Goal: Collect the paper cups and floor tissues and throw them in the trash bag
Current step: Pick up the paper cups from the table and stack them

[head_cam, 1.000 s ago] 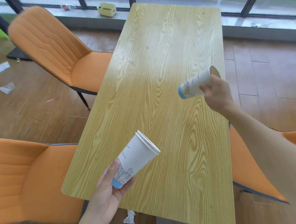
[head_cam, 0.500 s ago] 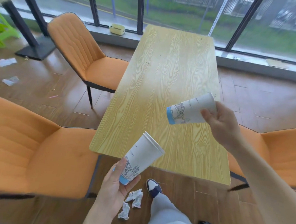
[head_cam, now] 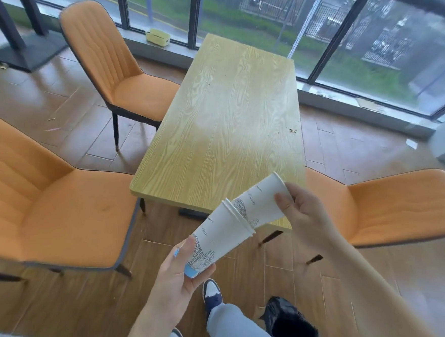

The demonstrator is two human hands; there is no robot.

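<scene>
My left hand (head_cam: 175,278) grips the base of a stack of white paper cups (head_cam: 216,239) with a blue bottom and a line drawing, tilted up to the right. My right hand (head_cam: 302,213) holds another paper cup (head_cam: 262,204) by its rim end, its base pushed into the mouth of the stack. Both are held in the air in front of the table's near edge. A black trash bag (head_cam: 290,328) lies open on the floor at the lower right, beside my leg. No floor tissues show in this view.
A light wooden table (head_cam: 230,121) stretches toward the windows, with crumbs near its right edge. Orange chairs stand at the left (head_cam: 42,208), far left (head_cam: 122,77) and right (head_cam: 397,207). A yellow box (head_cam: 157,37) sits on the window sill. A paper scrap (head_cam: 411,144) lies on the floor at the right.
My right hand has brought its cup down and left into the mouth of the stack. I have stepped back from the table, and the trash bag has come into view.
</scene>
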